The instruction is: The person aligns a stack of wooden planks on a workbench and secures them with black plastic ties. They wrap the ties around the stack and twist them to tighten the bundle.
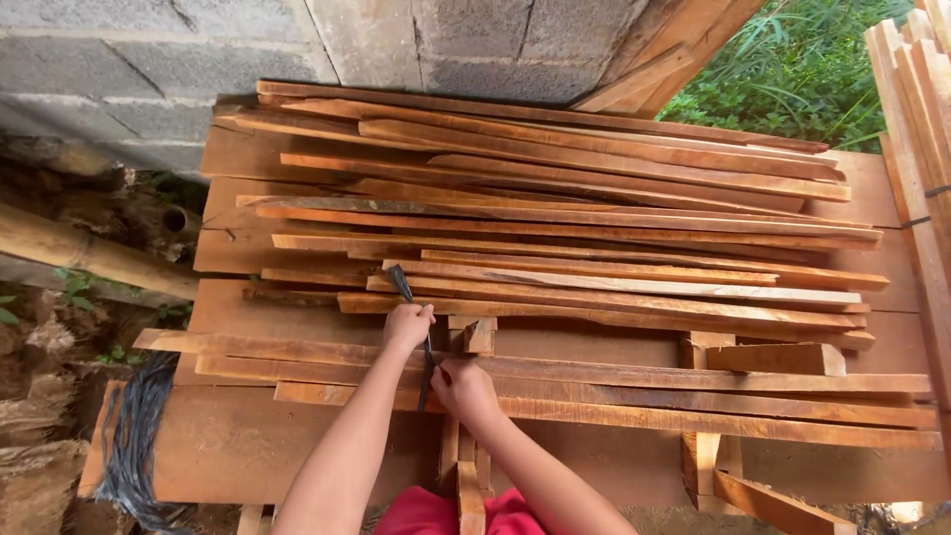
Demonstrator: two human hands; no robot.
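A pile of long, thin reddish-brown wooden slats lies across wide boards in front of me. My left hand grips a dark strap that runs up over the slats. My right hand holds the lower part of the same strap just below the left hand. Both hands rest on the nearest slats near the pile's left end.
A grey block wall stands behind the pile. A bamboo pole lies at left, a bundle of dark straps hangs at lower left. More slats stand bundled at right, with green plants beyond.
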